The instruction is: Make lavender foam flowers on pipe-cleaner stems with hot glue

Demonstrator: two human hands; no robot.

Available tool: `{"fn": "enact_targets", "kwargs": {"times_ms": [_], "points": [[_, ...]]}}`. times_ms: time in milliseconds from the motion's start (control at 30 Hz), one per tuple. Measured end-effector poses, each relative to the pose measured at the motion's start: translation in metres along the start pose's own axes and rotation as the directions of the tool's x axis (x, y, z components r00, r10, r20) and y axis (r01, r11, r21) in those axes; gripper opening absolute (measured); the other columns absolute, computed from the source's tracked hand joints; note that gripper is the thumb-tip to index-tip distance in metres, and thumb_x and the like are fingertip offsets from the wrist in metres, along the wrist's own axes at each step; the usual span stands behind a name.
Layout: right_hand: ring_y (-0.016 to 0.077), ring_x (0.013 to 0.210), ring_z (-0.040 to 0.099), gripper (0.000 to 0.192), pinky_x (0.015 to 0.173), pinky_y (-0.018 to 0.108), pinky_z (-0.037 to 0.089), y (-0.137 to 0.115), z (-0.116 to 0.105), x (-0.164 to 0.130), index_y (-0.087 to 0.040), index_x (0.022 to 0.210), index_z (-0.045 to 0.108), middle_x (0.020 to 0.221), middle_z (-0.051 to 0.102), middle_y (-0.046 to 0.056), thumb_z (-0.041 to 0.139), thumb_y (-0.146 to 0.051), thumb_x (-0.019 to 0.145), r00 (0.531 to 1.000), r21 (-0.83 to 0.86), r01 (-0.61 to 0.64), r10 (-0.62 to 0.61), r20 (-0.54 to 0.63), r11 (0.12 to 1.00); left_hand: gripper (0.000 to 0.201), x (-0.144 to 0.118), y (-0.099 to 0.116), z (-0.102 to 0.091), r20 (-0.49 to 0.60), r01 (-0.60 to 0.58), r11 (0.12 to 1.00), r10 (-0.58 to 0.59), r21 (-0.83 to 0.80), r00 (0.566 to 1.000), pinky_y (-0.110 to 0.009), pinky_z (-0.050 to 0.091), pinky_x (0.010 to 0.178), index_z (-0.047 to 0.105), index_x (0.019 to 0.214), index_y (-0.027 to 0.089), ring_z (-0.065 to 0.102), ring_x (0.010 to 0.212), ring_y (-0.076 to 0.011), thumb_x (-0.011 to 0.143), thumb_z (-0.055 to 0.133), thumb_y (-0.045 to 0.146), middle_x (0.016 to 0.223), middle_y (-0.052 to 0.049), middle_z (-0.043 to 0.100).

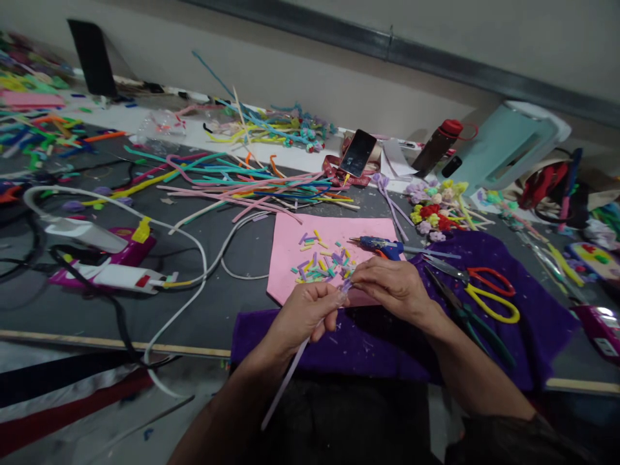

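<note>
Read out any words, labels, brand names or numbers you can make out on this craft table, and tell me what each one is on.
No text can be read anywhere.
Glue gun box: a white label, too blurred to read.
Phone: screen dark, nothing shows.
Bottle: no legible marking.
Power strip: red and yellow marks, no letters legible.
The left hand and right hand hold a lilac pipe cleaner, which is unmarked.

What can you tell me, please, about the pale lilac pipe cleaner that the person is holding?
The pipe cleaner is a thin, fuzzy, pale lilac stem. It runs slantwise from its upper end, pinched between the left hand and the right hand above the pink sheet's near edge, down towards the person's lap, where its free lower end hangs unsupported. The tip between the fingers looks bent or curled.
</note>
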State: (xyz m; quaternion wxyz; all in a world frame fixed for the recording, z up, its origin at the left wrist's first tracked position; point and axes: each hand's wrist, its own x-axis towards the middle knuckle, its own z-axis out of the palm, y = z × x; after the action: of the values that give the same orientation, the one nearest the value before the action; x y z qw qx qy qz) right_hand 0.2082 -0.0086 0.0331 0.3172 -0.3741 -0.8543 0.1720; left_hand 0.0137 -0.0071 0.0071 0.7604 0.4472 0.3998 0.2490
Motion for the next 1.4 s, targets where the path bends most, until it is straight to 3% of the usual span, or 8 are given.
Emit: {"fn": "enact_targets", "kwargs": {"times_ms": [200,333,633,900,1033,1100,1200,1400], "points": [[0.0157,0.088,0.062,0.026,0.076,0.03,0.049,-0.008,-0.008,-0.001,-0.022,0.105,0.063,0.094,0.068,0.004,0.051,-0.014,0.083,0.966,0.035,-0.119,0.124,-0.226,0.992,0.025,0.0,0.001,-0.002,-0.021,0.007,0.992,-0.01,-0.123,1.0,-0.015,0.016,0.027,0.059,0.073,0.014,0.032,0.023,-0.0021,0.074,0.058,0.038,0.041,0.005,0.052],[0.0146,0.08,0.062,0.02,0.07,0.028,0.048,-0.007,-0.002,-0.001,-0.02,0.096,0.066,0.086,0.068,0.003,0.051,-0.017,0.084,0.941,0.127,-0.199,0.226,-0.252,0.972,0.024,0.0,0.002,-0.004,-0.044,0.004,0.972,-0.015,-0.235,0.999,-0.015,0.016,0.026,0.059,0.074,0.014,0.033,0.023,-0.0025,0.075,0.056,0.038,0.042,0.005,0.053],[0.009,0.058,0.055,0.019,0.055,0.02,0.043,-0.021,0.022,0.005,-0.015,0.076,0.065,0.067,0.061,0.001,0.05,-0.022,0.085,0.946,0.364,-0.309,0.324,0.021,0.879,0.024,0.004,-0.001,-0.009,-0.155,-0.106,0.882,0.038,-0.46,0.987,-0.014,0.032,0.038,0.064,0.075,0.012,0.049,0.048,-0.0057,0.067,0.067,0.034,0.061,0.0,0.057],[0.0052,0.043,0.048,0.028,0.041,0.017,0.039,-0.032,0.048,0.009,-0.014,0.074,0.062,0.064,0.057,-0.001,0.049,-0.036,0.084,0.875,0.665,-0.471,0.403,0.268,0.58,0.018,0.003,-0.001,-0.004,-0.19,-0.194,0.873,0.119,-0.447,0.975,-0.023,0.045,0.057,0.066,0.07,0.015,0.057,0.068,-0.0134,0.068,0.066,0.032,0.086,-0.005,0.064],[0.0037,0.039,0.048,0.032,0.038,0.016,0.037,-0.033,0.054,0.012,-0.013,0.071,0.059,0.065,0.056,-0.002,0.051,-0.042,0.082,0.854,0.729,-0.485,0.44,0.277,0.483,0.023,0.003,-0.003,-0.003,-0.137,-0.175,0.891,0.128,-0.419,0.982,-0.02,0.038,0.045,0.065,0.07,0.012,0.049,0.049,-0.0081,0.067,0.067,0.035,0.066,-0.002,0.06],[0.0033,0.039,0.048,0.033,0.038,0.015,0.036,-0.033,0.055,0.012,-0.013,0.068,0.057,0.063,0.056,-0.002,0.051,-0.042,0.082,0.85,0.732,-0.483,0.456,0.262,0.479,0.024,0.003,-0.003,-0.002,-0.107,-0.168,0.901,0.136,-0.401,0.985,-0.02,0.037,0.045,0.064,0.073,0.011,0.046,0.045,-0.0072,0.069,0.065,0.035,0.059,-0.001,0.057],[0.0038,0.038,0.046,0.031,0.038,0.015,0.035,-0.032,0.053,0.01,-0.013,0.064,0.055,0.056,0.052,-0.004,0.052,-0.038,0.082,0.849,0.707,-0.482,0.476,0.23,0.517,0.024,0.001,-0.002,-0.001,-0.091,-0.198,0.893,0.176,-0.405,0.98,-0.022,0.043,0.054,0.065,0.085,0.012,0.053,0.055,-0.0099,0.071,0.064,0.031,0.07,-0.004,0.062],[0.0049,0.041,0.042,0.026,0.039,0.015,0.03,-0.032,0.046,0.008,-0.014,0.061,0.058,0.049,0.047,-0.005,0.053,-0.029,0.081,0.863,0.539,-0.463,0.496,0.094,0.704,0.026,0.001,-0.002,-0.002,-0.161,-0.225,0.878,0.171,-0.422,0.972,-0.025,0.047,0.069,0.064,0.087,0.014,0.059,0.071,-0.0139,0.064,0.07,0.023,0.084,-0.006,0.065]]}}
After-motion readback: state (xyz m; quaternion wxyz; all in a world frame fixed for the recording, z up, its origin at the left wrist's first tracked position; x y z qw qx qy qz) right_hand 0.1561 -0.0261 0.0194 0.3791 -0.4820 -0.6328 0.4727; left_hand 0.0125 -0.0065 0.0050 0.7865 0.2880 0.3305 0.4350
